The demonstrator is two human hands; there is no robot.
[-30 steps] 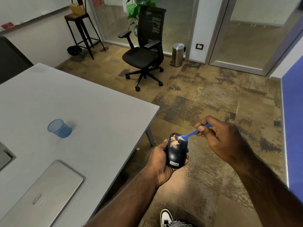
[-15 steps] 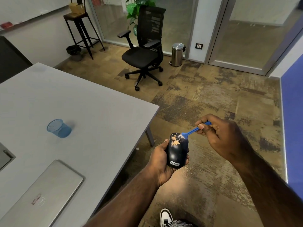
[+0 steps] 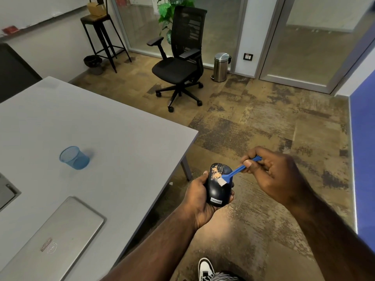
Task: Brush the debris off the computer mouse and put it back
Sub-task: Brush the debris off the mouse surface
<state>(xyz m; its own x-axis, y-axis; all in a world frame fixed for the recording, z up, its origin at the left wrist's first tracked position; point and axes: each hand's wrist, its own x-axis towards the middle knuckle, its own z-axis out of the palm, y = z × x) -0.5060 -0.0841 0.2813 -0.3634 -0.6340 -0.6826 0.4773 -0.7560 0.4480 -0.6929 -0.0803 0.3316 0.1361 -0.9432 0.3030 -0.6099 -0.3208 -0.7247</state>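
My left hand (image 3: pixel 197 201) grips a black computer mouse (image 3: pixel 218 188) from below, holding it over the carpet just off the table's corner. Orange-tan debris (image 3: pixel 215 173) is spread over the mouse's front half. My right hand (image 3: pixel 273 175) pinches the handle of a small blue brush (image 3: pixel 235 172). The brush's white bristles (image 3: pixel 222 181) rest on the middle of the mouse, just behind the debris patch.
A grey table (image 3: pixel 121 142) stands to the left, carrying a blue mesh cup (image 3: pixel 74 157) and a closed silver laptop (image 3: pixel 54 240). A black office chair (image 3: pixel 180 63), a steel bin (image 3: pixel 221 66) and a stool (image 3: pixel 101 35) stand farther back. Crumbs speckle the carpet (image 3: pixel 233 211) under the mouse.
The brush head has swept from the mouse's front tip back toward me to its middle, and my right hand moved nearer with it. My left hand holds the mouse still.
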